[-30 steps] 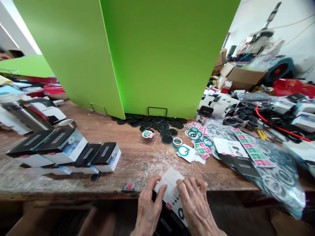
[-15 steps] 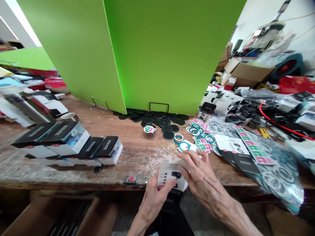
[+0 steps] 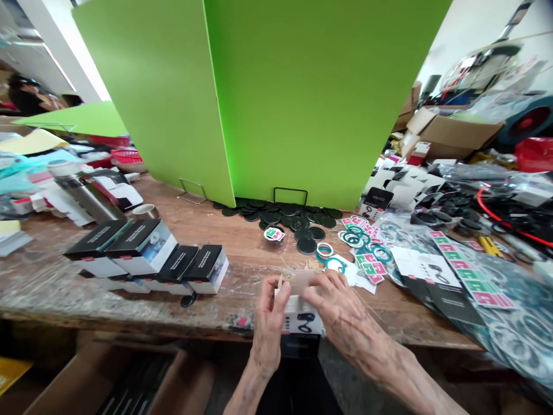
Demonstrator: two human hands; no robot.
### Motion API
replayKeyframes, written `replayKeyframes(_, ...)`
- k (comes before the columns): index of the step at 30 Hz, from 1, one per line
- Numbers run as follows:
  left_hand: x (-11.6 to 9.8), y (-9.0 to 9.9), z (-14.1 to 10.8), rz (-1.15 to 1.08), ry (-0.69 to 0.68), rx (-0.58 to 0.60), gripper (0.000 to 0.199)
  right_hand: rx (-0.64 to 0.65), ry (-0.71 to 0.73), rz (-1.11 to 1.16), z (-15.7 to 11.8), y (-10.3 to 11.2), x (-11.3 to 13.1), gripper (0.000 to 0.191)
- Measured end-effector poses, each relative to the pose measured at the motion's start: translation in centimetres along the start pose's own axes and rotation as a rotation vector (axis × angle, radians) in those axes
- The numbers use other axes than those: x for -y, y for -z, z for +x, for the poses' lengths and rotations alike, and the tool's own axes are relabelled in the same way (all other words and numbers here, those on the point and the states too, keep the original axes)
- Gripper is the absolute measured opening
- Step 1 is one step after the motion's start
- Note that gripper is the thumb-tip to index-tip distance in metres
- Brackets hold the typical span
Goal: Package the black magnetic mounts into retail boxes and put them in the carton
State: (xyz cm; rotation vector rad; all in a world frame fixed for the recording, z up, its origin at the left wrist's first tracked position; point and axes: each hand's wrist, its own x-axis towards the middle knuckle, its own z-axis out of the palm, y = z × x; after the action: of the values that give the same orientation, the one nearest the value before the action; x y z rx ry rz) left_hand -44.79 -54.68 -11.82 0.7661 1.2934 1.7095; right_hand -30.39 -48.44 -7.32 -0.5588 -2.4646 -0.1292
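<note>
Between my hands, over the table's front edge, is a small black-and-white cardboard box with product pictures on its side. Its top flaps stand up and look unfolded. My left hand grips the box's left side, thumb at the upper edge. With its fingers bent at the top flap, my right hand pinches the card on the right; the flap there is smeared by motion. Beyond the hands lie white-and-teal rings, a pile of black discs and a small clear-wrapped piece with a red-and-green label.
Several closed black-and-white boxes stand stacked at left, near a steel flask and a cup. Green panels rise behind the discs. A plastic bag of rings covers the right side. An open carton sits below the table at left.
The view has shifted left. The box has turned more upright, and its top flaps now stand up between my fingers. My left hand has moved up along its side.
</note>
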Motion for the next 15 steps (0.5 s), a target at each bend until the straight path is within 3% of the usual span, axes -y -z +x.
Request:
replayKeyframes(3,0.1,-0.7,0.1,-0.060,-0.012,-0.052,0.023,0.003,0.063,-0.081,-0.2,-0.5,0.4,0.019)
replayKeyframes(10,0.6,0.1,-0.3,-0.063,0.001,-0.056,0.025,-0.013,0.146,-0.090,-1.1,-1.2,1.2,0.021)
replayKeyframes(15,2.2,1.8,-1.1,0.090,-0.188,0.087,0.039,0.070,0.082,0.003,-2.4,-2.5,0.7,0.026)
